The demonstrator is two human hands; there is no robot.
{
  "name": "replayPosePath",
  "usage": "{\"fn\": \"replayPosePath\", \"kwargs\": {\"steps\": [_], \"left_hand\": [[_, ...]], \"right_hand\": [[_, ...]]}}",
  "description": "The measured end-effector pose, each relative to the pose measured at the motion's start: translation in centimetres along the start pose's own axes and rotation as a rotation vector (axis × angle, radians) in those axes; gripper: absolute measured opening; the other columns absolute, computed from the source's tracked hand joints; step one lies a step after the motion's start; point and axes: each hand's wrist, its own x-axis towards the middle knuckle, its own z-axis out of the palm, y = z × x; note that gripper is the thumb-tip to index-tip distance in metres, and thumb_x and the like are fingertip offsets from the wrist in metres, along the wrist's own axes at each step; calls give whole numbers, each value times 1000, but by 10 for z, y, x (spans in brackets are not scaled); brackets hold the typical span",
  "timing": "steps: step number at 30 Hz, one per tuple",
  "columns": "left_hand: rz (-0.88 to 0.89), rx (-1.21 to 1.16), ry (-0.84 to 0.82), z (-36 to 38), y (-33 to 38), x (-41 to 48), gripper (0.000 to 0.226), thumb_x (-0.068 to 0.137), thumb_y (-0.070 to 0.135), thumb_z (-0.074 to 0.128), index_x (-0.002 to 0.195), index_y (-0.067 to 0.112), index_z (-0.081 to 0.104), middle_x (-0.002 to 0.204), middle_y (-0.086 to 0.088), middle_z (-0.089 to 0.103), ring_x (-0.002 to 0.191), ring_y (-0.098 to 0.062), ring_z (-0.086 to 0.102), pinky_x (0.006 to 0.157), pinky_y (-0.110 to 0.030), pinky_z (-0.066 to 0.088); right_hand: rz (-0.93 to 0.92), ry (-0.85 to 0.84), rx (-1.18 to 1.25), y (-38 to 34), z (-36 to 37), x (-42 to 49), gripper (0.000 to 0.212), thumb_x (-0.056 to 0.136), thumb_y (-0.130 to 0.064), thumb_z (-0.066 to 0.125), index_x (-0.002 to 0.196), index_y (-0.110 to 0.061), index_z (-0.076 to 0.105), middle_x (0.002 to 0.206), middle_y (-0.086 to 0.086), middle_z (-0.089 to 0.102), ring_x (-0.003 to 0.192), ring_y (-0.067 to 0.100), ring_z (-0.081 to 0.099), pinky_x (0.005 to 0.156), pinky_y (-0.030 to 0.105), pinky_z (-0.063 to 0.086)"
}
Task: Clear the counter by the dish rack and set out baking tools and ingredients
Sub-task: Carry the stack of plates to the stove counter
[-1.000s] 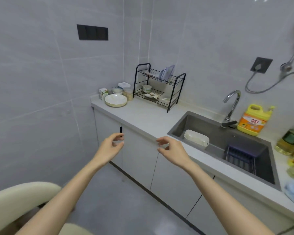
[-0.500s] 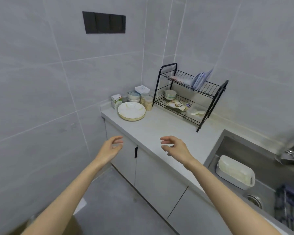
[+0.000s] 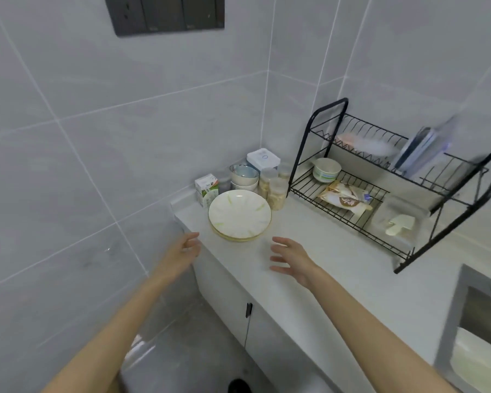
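A stack of white plates (image 3: 239, 215) lies on the pale counter (image 3: 318, 251) near its left end. Behind it stand a small green-and-white carton (image 3: 206, 188), stacked bowls (image 3: 244, 175), clear jars (image 3: 276, 191) and a white box (image 3: 263, 160). The black two-tier dish rack (image 3: 391, 177) holds a bowl (image 3: 326, 169), a snack packet (image 3: 343, 198) and a clear tub (image 3: 398, 221). My left hand (image 3: 182, 252) hovers by the counter's left edge, fingers loosely spread, holding nothing. My right hand (image 3: 291, 258) hovers over the counter just right of the plates, fingers spread and empty.
Tiled walls close in the corner on the left and behind. A dark switch panel (image 3: 165, 14) is on the wall above. The sink (image 3: 476, 330) starts at the right edge. White cabinet doors (image 3: 230, 287) run under the counter; grey floor lies below left.
The view has closed in on the counter corner. Both hands have come forward to either side of the plate stack and stay empty.
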Motion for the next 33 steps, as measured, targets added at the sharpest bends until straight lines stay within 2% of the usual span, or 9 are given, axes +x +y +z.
{"fn": "replayPosePath", "kwargs": {"steps": [3, 6, 8, 12, 17, 21, 28, 30, 33], "left_hand": [[-41, -35, 10, -3, 2, 52, 37, 97, 18, 50, 134, 18, 48, 107, 2, 57, 92, -15, 57, 82, -29, 48], [-109, -38, -45, -5, -2, 99, 37, 99, 25, 46, 136, 22, 45, 101, 5, 56, 89, -11, 56, 69, -19, 46], [-183, -75, -70, -6, -5, 124, 38, 99, 26, 46, 137, 22, 45, 102, 4, 56, 97, -17, 57, 74, -23, 49], [-293, -175, -149, -3, -14, 176, 41, 98, 27, 49, 138, 20, 44, 127, -2, 54, 104, -19, 57, 82, -32, 51], [-381, -297, -295, 7, -13, 218, 32, 99, 34, 45, 123, 15, 53, 108, -5, 63, 100, -24, 62, 87, -37, 52], [-474, -392, -479, 8, -12, 246, 24, 97, 31, 51, 115, 16, 58, 105, -9, 66, 96, -27, 65, 76, -35, 54], [-445, -337, -587, 10, -19, 266, 21, 99, 16, 45, 118, 18, 54, 105, -7, 66, 89, -21, 65, 66, -32, 56], [-440, -299, -619, 11, -20, 267, 22, 99, 16, 46, 119, 16, 55, 108, -8, 66, 88, -21, 66, 58, -28, 57], [-449, -253, -684, 15, -17, 263, 20, 98, 16, 47, 115, 19, 56, 100, -3, 67, 85, -19, 65, 58, -29, 56]], "right_hand": [[100, 0, 140, -15, 8, 49, 36, 93, -12, 57, 128, -15, 46, 106, 2, 52, 98, 26, 54, 73, 36, 57], [175, 57, 219, -20, 16, 90, 31, 94, -12, 56, 122, -16, 45, 101, 3, 49, 99, 28, 51, 72, 37, 54], [198, 116, 219, -18, 18, 110, 27, 93, -11, 56, 118, -14, 48, 100, 5, 50, 95, 27, 51, 74, 38, 53], [239, 184, 251, -10, 23, 143, 31, 91, -11, 56, 122, -12, 54, 100, 8, 54, 87, 25, 55, 76, 42, 57], [226, 212, 330, -12, 34, 151, 24, 92, -6, 51, 113, -15, 58, 92, 11, 59, 77, 23, 58, 66, 36, 55], [202, 367, 362, -13, 52, 149, 26, 94, -1, 50, 114, -16, 56, 79, 8, 59, 56, 16, 58, 56, 31, 53], [252, 499, 445, 3, 66, 134, 38, 88, 5, 54, 121, -13, 54, 74, 10, 54, 51, 20, 45, 57, 35, 57], [247, 504, 493, 12, 68, 125, 41, 87, 5, 55, 123, -13, 54, 74, 10, 47, 56, 22, 37, 60, 36, 58], [243, 543, 549, 20, 70, 106, 40, 87, 3, 57, 123, -15, 54, 83, 16, 51, 70, 28, 44, 62, 37, 59]]}}
